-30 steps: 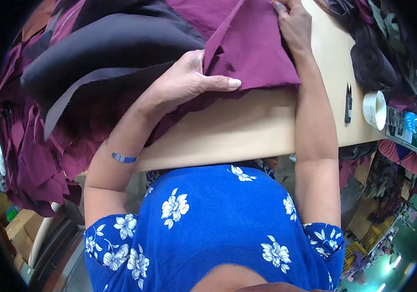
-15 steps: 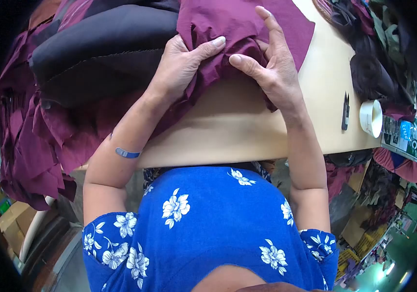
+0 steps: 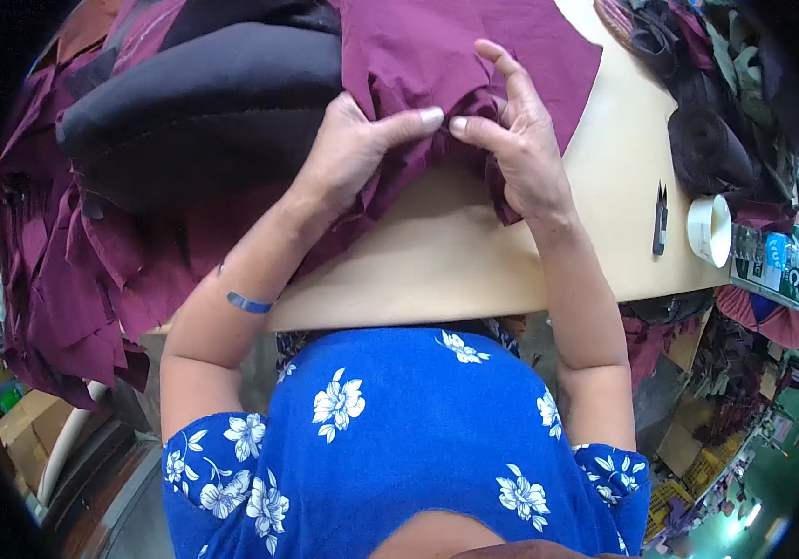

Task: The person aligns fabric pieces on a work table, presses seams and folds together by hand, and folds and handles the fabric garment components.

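Observation:
A maroon piece of fabric (image 3: 539, 56) lies over the far part of the table, gathered into folds at its near edge. My left hand (image 3: 348, 149) is closed on that edge, its thumb on top and its fingers hidden beneath the cloth. Opposite it, my right hand (image 3: 530, 154) pinches the same fabric between the thumb and fingers partly hidden in the folds, with the index finger raised. The two thumb tips point at each other, a small gap apart. Black folded fabric (image 3: 204, 93) lies just left of my left hand.
More maroon cloth (image 3: 54, 289) hangs over the left edge of the pale table (image 3: 437, 252). On the right are black thread snips (image 3: 661, 224), a white bowl (image 3: 709, 230) and a dark fabric roll (image 3: 711, 149). A green-and-white box (image 3: 777, 270) sits beyond the bowl.
My thumbs have come closer together over the fabric. The right hand has closed from a wider spread, and its raised index finger is lower and further left.

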The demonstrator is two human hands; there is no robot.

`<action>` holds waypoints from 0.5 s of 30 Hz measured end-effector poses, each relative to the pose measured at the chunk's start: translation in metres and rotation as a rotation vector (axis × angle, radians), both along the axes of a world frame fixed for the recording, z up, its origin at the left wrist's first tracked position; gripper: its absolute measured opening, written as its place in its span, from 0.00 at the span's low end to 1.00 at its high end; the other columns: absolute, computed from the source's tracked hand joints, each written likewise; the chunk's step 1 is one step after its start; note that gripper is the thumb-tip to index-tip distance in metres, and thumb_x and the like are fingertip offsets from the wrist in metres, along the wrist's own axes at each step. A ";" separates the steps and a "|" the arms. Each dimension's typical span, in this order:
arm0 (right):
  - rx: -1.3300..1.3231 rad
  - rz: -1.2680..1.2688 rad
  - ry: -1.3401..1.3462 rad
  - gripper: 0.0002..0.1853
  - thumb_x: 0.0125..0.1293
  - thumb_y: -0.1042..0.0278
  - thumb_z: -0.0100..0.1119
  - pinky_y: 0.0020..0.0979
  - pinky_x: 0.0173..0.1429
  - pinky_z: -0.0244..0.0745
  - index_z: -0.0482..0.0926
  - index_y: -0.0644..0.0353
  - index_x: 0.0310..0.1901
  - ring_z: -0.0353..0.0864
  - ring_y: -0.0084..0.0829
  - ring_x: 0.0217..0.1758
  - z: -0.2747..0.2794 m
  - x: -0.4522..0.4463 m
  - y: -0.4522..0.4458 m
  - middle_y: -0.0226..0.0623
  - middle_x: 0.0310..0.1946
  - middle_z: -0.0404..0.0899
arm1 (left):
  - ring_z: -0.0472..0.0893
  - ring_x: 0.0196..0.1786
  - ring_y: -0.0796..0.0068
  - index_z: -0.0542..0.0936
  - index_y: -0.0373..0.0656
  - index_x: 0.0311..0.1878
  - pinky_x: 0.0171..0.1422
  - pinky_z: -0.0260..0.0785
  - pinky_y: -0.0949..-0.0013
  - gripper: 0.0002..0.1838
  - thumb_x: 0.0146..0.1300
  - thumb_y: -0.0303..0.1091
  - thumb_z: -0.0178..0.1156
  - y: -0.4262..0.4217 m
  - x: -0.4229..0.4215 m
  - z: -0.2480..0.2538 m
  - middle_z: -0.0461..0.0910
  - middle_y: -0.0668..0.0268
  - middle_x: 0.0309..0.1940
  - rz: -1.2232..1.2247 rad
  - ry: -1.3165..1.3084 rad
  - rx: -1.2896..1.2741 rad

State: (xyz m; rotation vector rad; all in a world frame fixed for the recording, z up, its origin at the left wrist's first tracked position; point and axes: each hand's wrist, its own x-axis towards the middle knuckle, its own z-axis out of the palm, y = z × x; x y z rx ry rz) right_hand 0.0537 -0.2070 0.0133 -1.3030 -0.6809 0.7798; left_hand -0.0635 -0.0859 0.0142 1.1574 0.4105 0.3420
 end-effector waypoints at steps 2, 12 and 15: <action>0.046 -0.042 -0.040 0.34 0.53 0.79 0.59 0.27 0.45 0.74 0.58 0.67 0.63 0.78 0.28 0.42 0.003 -0.002 -0.001 0.37 0.38 0.77 | 0.80 0.42 0.75 0.76 0.32 0.48 0.51 0.73 0.72 0.19 0.52 0.25 0.65 -0.002 -0.001 0.002 0.80 0.61 0.41 0.002 -0.035 0.020; 0.126 -0.274 0.056 0.32 0.62 0.68 0.56 0.25 0.47 0.74 0.55 0.62 0.66 0.77 0.22 0.43 -0.003 0.068 -0.022 0.37 0.41 0.76 | 0.78 0.40 0.81 0.77 0.33 0.47 0.50 0.70 0.73 0.17 0.53 0.26 0.66 -0.015 -0.038 0.011 0.81 0.66 0.39 -0.289 0.234 0.060; 0.070 -0.249 0.184 0.31 0.63 0.63 0.54 0.25 0.47 0.74 0.57 0.64 0.65 0.77 0.23 0.43 0.007 0.070 -0.022 0.39 0.42 0.76 | 0.78 0.41 0.80 0.75 0.33 0.49 0.51 0.71 0.72 0.19 0.55 0.28 0.66 -0.025 -0.045 0.012 0.81 0.64 0.40 -0.299 0.174 0.193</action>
